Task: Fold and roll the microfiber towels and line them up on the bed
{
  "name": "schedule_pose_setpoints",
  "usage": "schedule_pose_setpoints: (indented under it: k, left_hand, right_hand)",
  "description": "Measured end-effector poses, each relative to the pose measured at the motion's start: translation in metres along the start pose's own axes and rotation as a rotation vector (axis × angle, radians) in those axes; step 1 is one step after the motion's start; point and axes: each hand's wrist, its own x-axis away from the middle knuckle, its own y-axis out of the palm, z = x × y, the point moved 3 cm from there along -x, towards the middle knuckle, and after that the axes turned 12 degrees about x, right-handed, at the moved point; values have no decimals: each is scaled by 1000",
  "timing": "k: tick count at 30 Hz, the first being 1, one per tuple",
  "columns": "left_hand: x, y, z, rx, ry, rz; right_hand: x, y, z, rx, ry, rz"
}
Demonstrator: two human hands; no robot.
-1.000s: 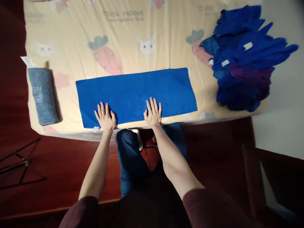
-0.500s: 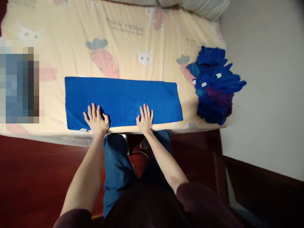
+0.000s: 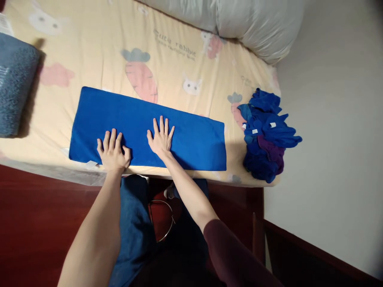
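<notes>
R hand [image 3: 160, 140] inward, cloth [image 3: 197, 141] on bed [image 3: 95, 48]

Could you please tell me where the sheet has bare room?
The widest bare patch of sheet lies between the cloth and the grey bedding; a narrower one separates the towel from the cloth's left end. Crowded spots are the pile at right and the cloth, where the left hand and right hand lie.
</notes>
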Motion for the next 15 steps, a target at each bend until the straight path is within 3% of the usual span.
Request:
schedule_pose_setpoints:
  k: [3,6,9,15]
  left_hand:
    - [0,1,-3,-7,8,-8]
    - [0,2,-3,-64,44,27]
    - [0,1,0,-75,74,78]
    - [-3,0,5,-32,-22,78]
  right_hand:
    - [-7,7,13,-23,-65,44]
    - [-10,7,47,-19,-131,89]
    - [-16,4,98,34,-98,115]
    - [-20,-2,204,149,-35,123]
